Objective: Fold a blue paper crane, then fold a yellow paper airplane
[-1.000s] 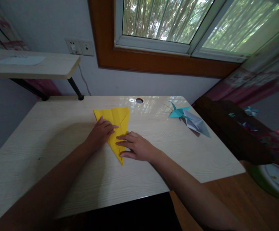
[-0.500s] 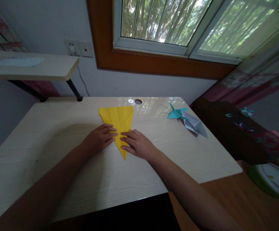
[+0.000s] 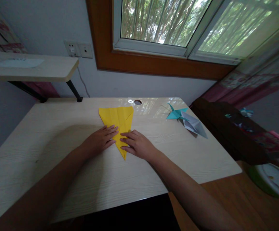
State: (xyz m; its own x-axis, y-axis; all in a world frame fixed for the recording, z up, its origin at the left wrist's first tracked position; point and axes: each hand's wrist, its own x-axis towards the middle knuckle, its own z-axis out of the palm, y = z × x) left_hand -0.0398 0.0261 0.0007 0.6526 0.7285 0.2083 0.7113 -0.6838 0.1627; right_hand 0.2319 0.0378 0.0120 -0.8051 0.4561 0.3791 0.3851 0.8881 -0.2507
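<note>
A folded sheet of yellow paper (image 3: pixel 117 115) lies flat on the pale wooden desk (image 3: pixel 134 179), its wide end toward the window and its point toward me. Creases run along it. My left hand (image 3: pixel 101 138) rests on its left edge with fingers stretched out over the paper. From the other side, my right hand (image 3: pixel 138 143) presses its spread fingers on the right edge. The fingertips of both hands almost meet near the paper's middle. Neither hand grips anything.
A teal origami crane (image 3: pixel 176 114) and a grey folded-paper boat (image 3: pixel 194 124) sit at the desk's right rear. A raised shelf (image 3: pixel 57 69) stands at the left rear. Behind the desk's cable hole (image 3: pixel 137 102) is the wall below the window.
My left hand's fingers have shifted slightly to the right and come closer together over the paper. My right hand and the yellow paper stay in place.
</note>
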